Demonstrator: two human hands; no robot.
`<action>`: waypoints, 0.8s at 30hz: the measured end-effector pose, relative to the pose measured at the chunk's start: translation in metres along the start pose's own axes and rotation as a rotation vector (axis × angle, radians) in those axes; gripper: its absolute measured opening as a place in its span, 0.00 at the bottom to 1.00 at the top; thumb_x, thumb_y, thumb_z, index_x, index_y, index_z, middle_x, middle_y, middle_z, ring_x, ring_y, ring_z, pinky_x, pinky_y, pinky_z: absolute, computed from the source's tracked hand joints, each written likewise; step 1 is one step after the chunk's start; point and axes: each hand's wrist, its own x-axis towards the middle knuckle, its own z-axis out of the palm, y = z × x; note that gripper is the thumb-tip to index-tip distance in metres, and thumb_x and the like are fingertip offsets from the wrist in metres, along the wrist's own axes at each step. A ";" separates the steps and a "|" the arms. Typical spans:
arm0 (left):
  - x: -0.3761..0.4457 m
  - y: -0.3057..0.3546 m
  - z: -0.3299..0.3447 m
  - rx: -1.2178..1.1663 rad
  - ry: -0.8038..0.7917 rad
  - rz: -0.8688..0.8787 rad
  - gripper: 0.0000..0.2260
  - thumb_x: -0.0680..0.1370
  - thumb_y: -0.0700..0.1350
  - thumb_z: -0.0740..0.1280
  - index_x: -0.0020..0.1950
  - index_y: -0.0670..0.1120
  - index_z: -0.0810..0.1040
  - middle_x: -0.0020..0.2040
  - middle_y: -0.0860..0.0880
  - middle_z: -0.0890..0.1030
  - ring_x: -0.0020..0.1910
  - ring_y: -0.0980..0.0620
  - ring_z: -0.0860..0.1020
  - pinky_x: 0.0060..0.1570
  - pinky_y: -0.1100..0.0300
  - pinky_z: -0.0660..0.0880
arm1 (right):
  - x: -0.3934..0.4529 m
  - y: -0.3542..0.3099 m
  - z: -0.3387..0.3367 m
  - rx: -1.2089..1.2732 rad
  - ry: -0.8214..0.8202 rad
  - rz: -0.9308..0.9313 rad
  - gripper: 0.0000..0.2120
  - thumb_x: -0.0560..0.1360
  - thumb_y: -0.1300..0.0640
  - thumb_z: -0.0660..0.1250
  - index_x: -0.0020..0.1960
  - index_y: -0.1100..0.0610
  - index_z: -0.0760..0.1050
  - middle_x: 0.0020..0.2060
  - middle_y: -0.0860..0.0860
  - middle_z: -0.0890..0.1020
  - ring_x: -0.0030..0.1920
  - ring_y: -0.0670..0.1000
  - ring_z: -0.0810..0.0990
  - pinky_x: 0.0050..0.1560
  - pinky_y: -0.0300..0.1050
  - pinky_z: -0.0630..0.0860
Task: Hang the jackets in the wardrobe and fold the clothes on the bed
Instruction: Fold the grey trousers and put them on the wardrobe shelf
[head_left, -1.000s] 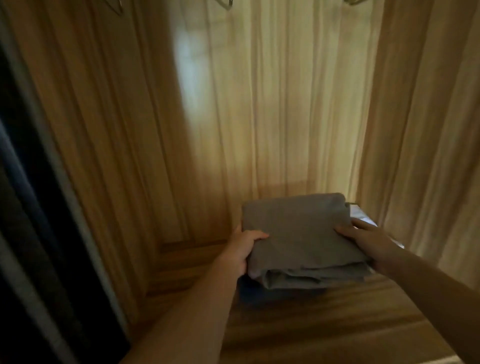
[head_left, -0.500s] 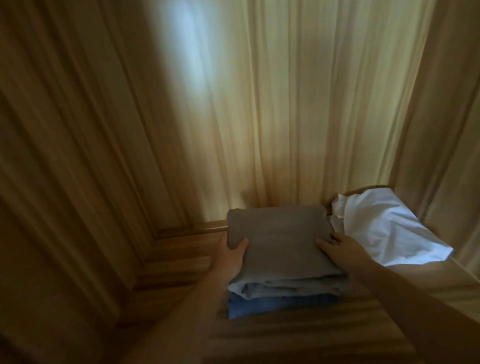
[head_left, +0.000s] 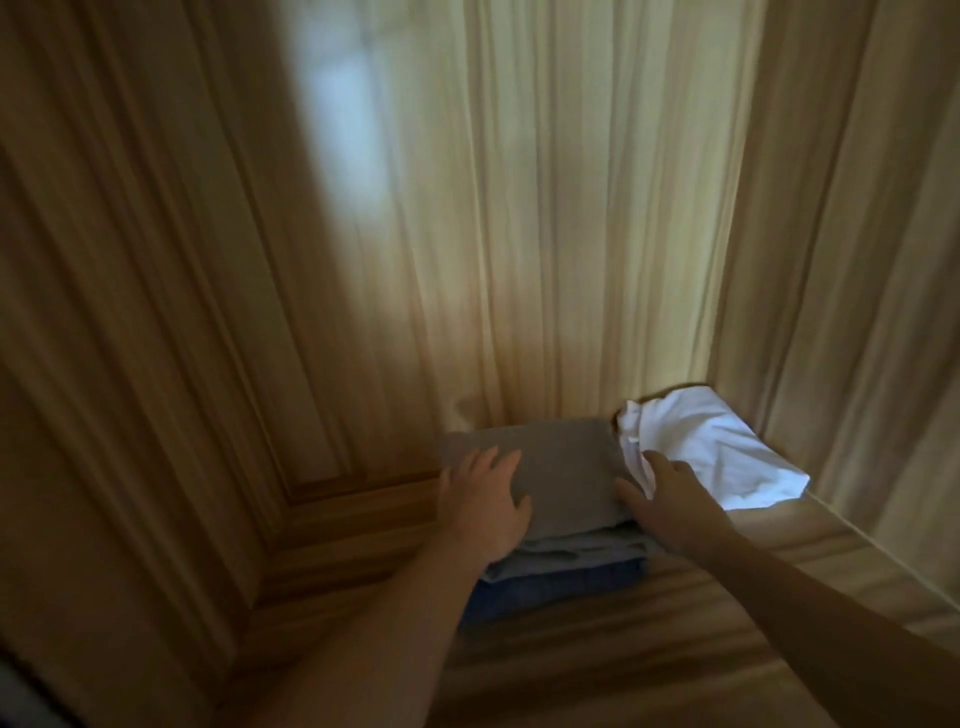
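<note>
Head view, looking down into a wooden wardrobe: the left hand (head_left: 483, 501) lies flat, fingers spread and straight, on the left part of a folded grey garment (head_left: 563, 475), its palm over the garment's left edge. The right hand (head_left: 670, 506) rests at the garment's right edge, fingers loosely extended, the thumb touching the grey cloth and the fingertips reaching onto the white cloth beside it; neither hand is wrapped round anything that can be seen. The two hands are apart, one at each side of the pile, at about 9 and 3 o'clock of it.

The grey garment tops a small stack on the wardrobe floor (head_left: 649, 649). Under it lies a pale blue-grey folded piece (head_left: 571, 553), and under that a darker blue folded piece (head_left: 550, 592) whose front edge shows at 6 o'clock of the stack. The stack sits close to the back panel (head_left: 545, 234).

At 2 o'clock of the stack, just beside it and touching its right edge, a white garment (head_left: 711, 457) lies loosely crumpled in the right rear corner, against the right side wall (head_left: 857, 260). At 10 o'clock, the left side wall (head_left: 130, 312) meets the floor at a raised wooden ledge (head_left: 353, 493). The picture is dim and somewhat motion-blurred.
</note>
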 end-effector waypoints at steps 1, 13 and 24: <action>-0.006 0.005 0.000 0.015 -0.026 0.060 0.27 0.79 0.59 0.58 0.77 0.57 0.57 0.79 0.52 0.57 0.77 0.49 0.54 0.75 0.45 0.52 | -0.014 -0.001 -0.007 -0.077 0.037 -0.028 0.31 0.75 0.39 0.62 0.73 0.51 0.61 0.62 0.56 0.74 0.59 0.59 0.75 0.58 0.56 0.73; -0.160 0.091 -0.004 -0.228 -0.036 0.551 0.22 0.73 0.52 0.64 0.68 0.54 0.71 0.68 0.53 0.72 0.68 0.48 0.69 0.64 0.51 0.67 | -0.291 -0.019 -0.078 -0.544 0.235 0.287 0.28 0.74 0.39 0.60 0.72 0.44 0.59 0.68 0.48 0.71 0.67 0.55 0.71 0.64 0.52 0.68; -0.354 0.178 -0.039 -0.446 -0.249 1.022 0.25 0.75 0.51 0.65 0.72 0.52 0.69 0.71 0.52 0.69 0.71 0.49 0.66 0.68 0.50 0.65 | -0.614 -0.036 -0.117 -0.601 0.469 0.763 0.28 0.77 0.38 0.57 0.74 0.46 0.58 0.68 0.49 0.69 0.66 0.54 0.71 0.63 0.52 0.68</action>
